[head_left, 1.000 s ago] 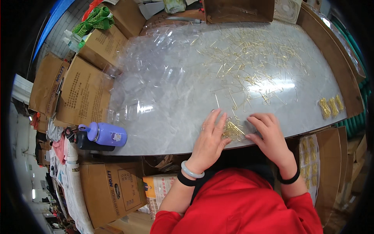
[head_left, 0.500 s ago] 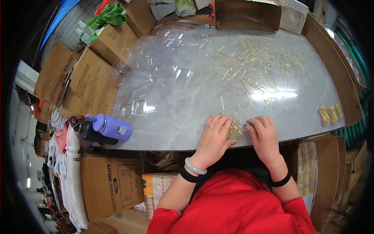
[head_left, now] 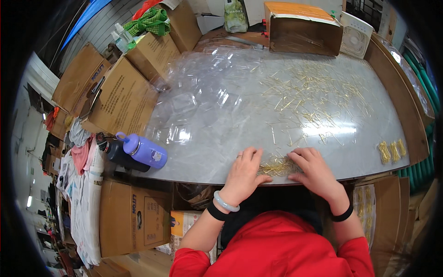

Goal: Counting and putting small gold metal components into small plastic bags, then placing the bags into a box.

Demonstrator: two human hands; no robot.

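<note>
1. Centrally, a bundle of gold-coloured wire hooks [head_left: 278, 168] lies at the near edge of the grey table [head_left: 203, 159].
2. Left hand [head_left: 241, 177] and right hand [head_left: 318, 177] flank its ends, thumbs spread from fingers.
3. Judged light, springy and prone to tangling; best held at both ends.
4. Tabletop glossy, with clear plastic packaging [head_left: 184, 102] leftward; cardboard cartons [head_left: 125, 99] border the workroom.

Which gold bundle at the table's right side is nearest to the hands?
The leftmost bundle, nearest the right hand; the other two bundles lie beyond it.
</note>
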